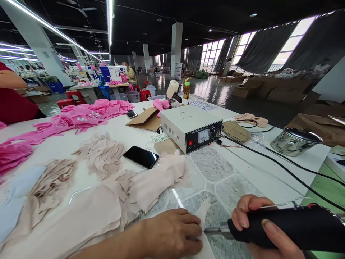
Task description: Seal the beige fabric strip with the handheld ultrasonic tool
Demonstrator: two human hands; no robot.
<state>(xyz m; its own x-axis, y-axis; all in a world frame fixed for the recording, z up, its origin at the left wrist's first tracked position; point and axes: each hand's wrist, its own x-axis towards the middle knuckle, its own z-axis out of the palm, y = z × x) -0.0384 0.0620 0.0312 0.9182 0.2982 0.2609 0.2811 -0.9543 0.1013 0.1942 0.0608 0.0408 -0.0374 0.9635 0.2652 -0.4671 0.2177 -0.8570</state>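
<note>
My right hand (258, 223) is wrapped round a black handheld tool (291, 228) with a metal tip, which points left. The tip touches or nearly touches a pale beige fabric piece (204, 212) on the patterned mat (212, 165). My left hand (175, 232) lies palm down on that piece, fingers together and pressing it, just left of the tip. Stacks of beige fabric (88, 212) spread to the left of my left hand, and another beige stack (159, 176) lies ahead of it. What is under my left palm is hidden.
A white control box (191, 124) with cables stands ahead, a black phone (141, 157) before it. Pink fabric (91, 113) is piled at the back left. A metal pot (295, 141) is at the right. A person in red (16, 97) is far left; another sits at a sewing machine.
</note>
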